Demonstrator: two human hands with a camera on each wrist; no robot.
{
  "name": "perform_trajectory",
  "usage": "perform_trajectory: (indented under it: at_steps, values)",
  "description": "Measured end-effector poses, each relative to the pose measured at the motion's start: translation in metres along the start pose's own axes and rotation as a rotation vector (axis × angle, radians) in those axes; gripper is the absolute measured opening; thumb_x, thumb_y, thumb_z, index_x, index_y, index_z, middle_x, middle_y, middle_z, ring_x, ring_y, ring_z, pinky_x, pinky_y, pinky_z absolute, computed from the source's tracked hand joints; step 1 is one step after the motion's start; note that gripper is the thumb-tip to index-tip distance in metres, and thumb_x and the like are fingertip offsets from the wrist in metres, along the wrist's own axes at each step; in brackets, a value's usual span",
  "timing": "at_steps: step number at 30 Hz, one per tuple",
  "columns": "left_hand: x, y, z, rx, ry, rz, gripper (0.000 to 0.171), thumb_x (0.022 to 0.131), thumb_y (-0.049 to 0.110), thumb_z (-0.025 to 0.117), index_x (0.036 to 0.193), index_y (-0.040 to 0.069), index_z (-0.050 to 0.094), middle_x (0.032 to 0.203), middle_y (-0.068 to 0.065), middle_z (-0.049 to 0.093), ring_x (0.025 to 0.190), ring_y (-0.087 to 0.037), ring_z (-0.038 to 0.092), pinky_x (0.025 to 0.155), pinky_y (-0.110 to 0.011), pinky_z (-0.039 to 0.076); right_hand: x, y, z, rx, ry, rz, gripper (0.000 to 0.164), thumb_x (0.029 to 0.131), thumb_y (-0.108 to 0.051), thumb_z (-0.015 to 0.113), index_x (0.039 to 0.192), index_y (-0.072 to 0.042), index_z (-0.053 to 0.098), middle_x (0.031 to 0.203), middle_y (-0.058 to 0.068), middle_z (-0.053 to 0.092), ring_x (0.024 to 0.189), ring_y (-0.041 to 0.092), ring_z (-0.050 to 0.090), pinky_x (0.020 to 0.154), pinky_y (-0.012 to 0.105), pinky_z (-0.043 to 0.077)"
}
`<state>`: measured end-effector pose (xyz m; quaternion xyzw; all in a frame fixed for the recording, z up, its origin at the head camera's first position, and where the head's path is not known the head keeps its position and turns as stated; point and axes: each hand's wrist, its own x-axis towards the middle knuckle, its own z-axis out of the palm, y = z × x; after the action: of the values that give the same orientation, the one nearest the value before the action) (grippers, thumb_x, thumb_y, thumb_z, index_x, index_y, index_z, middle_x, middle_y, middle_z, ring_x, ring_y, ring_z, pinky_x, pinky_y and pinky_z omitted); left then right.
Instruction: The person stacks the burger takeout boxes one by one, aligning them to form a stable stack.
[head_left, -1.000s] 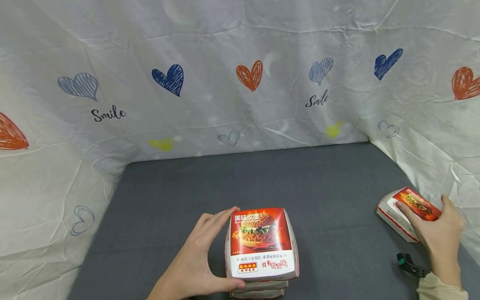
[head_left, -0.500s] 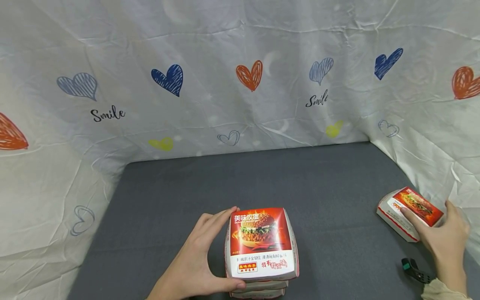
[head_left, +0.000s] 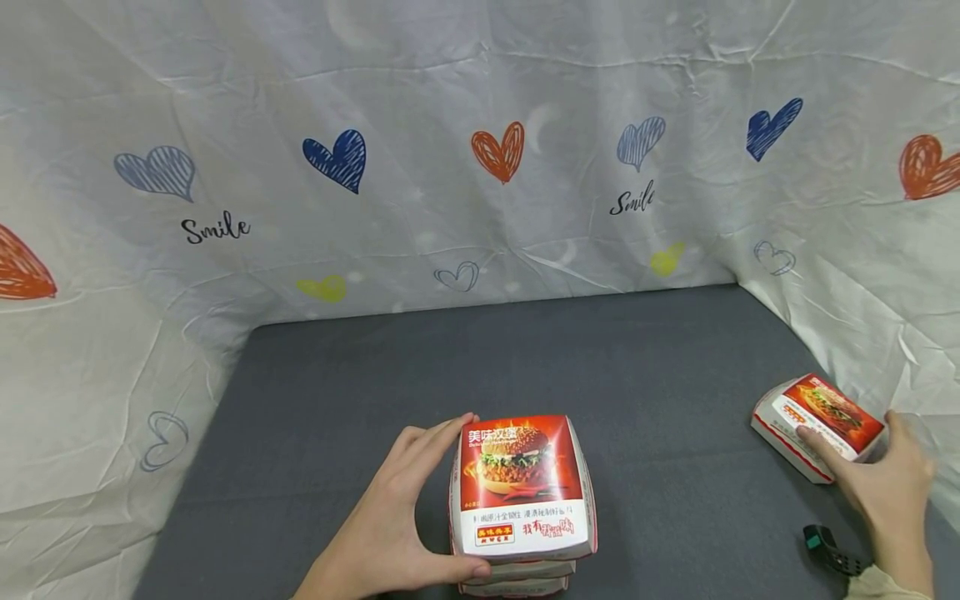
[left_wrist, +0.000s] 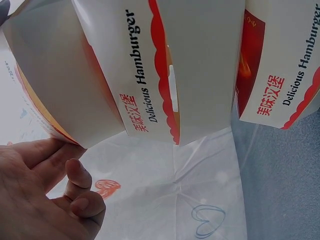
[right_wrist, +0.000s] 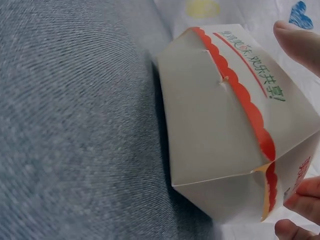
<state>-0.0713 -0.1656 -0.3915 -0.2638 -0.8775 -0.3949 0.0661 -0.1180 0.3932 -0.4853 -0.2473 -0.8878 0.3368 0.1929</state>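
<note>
A stack of white and red burger boxes [head_left: 522, 487] stands at the table's near middle, with lower boxes [left_wrist: 145, 70] showing beneath the top one. My left hand [head_left: 401, 517] grips the top box from its left, thumb at the near corner and fingertips at the far corner. At the right side, a single burger box [head_left: 821, 425] sits turned on the table. My right hand [head_left: 888, 475] is spread around its right end; in the right wrist view the thumb [right_wrist: 302, 45] stands off the lid, while the fingers [right_wrist: 306, 202] are at its side.
Dark grey cloth covers the table [head_left: 375, 375]. A white curtain [head_left: 420, 217] printed with hearts and "Smile" hangs behind and along both sides, close to the single box on the right. A black strap with a small device [head_left: 831, 550] is on my right wrist.
My right hand has shifted slightly to the right and toward me, uncovering more of the single box's lid. That box, the stack and my left hand stay put.
</note>
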Motion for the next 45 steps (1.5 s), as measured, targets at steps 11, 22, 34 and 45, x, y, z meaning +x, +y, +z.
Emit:
perform_trajectory:
  at_steps: [11, 22, 34, 45]
  values:
    - [0.0, -0.002, 0.001, 0.02, 0.013, 0.028, 0.124, 0.064, 0.06, 0.098, 0.166, 0.032, 0.034, 0.152, 0.013, 0.053, 0.122, -0.007, 0.043, 0.09, -0.038, 0.056, -0.001, 0.004, 0.003, -0.012, -0.013, 0.0, 0.107, 0.081, -0.039, 0.086, 0.161, 0.008, 0.034, 0.156, 0.038, 0.042, 0.14, 0.062, 0.036, 0.12, 0.067, 0.025]
    - [-0.001, -0.003, 0.0, 0.003, -0.015, -0.013, 0.121, 0.067, 0.061, 0.096, 0.167, 0.036, 0.032, 0.146, 0.015, 0.054, 0.12, -0.007, 0.042, 0.088, -0.039, 0.056, 0.0, 0.008, 0.005, -0.02, -0.02, 0.01, 0.105, 0.08, -0.039, 0.087, 0.159, 0.008, 0.035, 0.155, 0.036, 0.043, 0.139, 0.062, 0.037, 0.119, 0.067, 0.026]
    - [-0.001, -0.003, 0.0, 0.005, -0.012, -0.002, 0.122, 0.067, 0.061, 0.096, 0.167, 0.035, 0.032, 0.147, 0.014, 0.054, 0.119, -0.007, 0.043, 0.089, -0.04, 0.056, 0.0, 0.007, 0.004, -0.016, -0.012, 0.024, 0.108, 0.081, -0.041, 0.087, 0.162, 0.006, 0.033, 0.157, 0.036, 0.042, 0.142, 0.061, 0.038, 0.12, 0.066, 0.027]
    - [0.001, -0.004, 0.001, 0.008, 0.01, 0.052, 0.121, 0.066, 0.061, 0.097, 0.166, 0.029, 0.036, 0.147, 0.011, 0.056, 0.117, -0.008, 0.043, 0.09, -0.04, 0.055, -0.001, -0.003, 0.002, 0.006, 0.005, 0.051, 0.106, 0.083, -0.043, 0.084, 0.164, 0.002, 0.032, 0.161, 0.032, 0.04, 0.145, 0.055, 0.039, 0.121, 0.063, 0.028]
